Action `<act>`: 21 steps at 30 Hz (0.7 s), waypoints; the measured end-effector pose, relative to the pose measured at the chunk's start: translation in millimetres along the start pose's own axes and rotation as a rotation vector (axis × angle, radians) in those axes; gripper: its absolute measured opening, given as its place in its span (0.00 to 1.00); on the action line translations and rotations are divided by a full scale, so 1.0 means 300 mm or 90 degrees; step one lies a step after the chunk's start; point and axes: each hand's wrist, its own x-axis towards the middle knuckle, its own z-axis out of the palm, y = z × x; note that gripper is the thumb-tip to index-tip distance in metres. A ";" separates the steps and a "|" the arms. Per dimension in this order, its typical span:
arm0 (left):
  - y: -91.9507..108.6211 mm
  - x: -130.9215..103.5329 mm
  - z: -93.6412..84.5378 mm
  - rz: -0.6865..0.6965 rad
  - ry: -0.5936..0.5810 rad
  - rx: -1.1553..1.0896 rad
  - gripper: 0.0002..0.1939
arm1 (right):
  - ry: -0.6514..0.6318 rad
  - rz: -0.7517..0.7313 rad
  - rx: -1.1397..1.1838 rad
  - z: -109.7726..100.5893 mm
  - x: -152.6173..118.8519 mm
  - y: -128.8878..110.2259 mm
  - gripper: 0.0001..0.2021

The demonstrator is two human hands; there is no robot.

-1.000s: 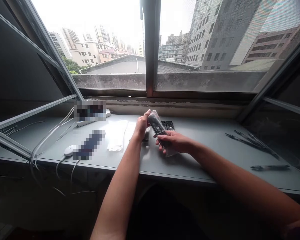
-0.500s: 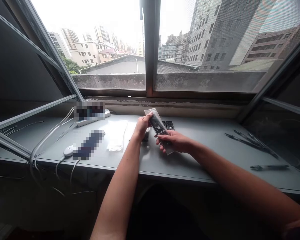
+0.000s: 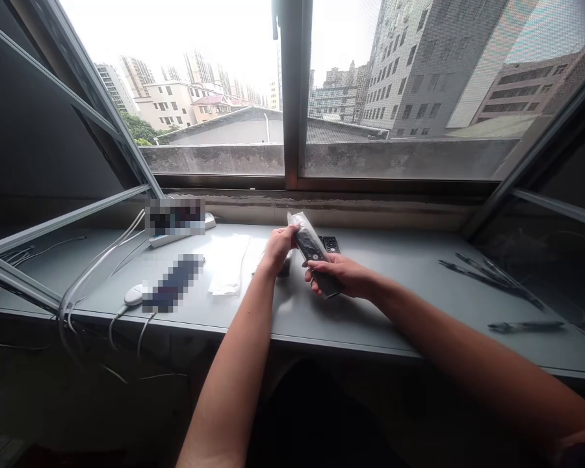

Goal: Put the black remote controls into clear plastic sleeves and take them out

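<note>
A black remote control [image 3: 327, 282] is partly inside a clear plastic sleeve [image 3: 306, 227], its lower end bare. My left hand [image 3: 279, 248] pinches the upper left edge of the sleeve. Around the lower part of the remote, my right hand [image 3: 342, 273] is closed, thumb on top. More black remotes [image 3: 331, 244] lie on the table just behind. A dark item, partly hidden by my left hand, rests beside it. To the left lies a stack of clear sleeves [image 3: 229, 263].
On the grey table [image 3: 400, 312], a blurred-out device [image 3: 173, 283], a white round puck [image 3: 133, 296] and a power strip [image 3: 180, 233] with cables stand left. Several black pens [image 3: 524, 327] lie right. Metal frames flank both sides; a window is behind.
The sleeve has shifted up along the remote, so the remote's lower end now shows bare. My left hand has moved slightly right; my right hand has barely moved.
</note>
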 end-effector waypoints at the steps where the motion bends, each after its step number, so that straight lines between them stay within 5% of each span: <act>1: 0.000 0.000 0.001 0.008 0.002 0.000 0.24 | 0.003 0.005 -0.001 0.000 0.001 0.001 0.20; 9: 0.012 -0.018 0.007 -0.012 -0.075 0.039 0.26 | 0.011 -0.016 0.010 0.001 -0.003 -0.004 0.19; 15: 0.002 -0.017 0.008 0.023 -0.056 0.036 0.26 | 0.025 -0.001 0.009 0.006 -0.002 -0.009 0.18; 21: 0.020 -0.039 0.018 -0.036 -0.150 0.071 0.27 | 0.030 -0.020 0.014 0.001 -0.001 -0.010 0.17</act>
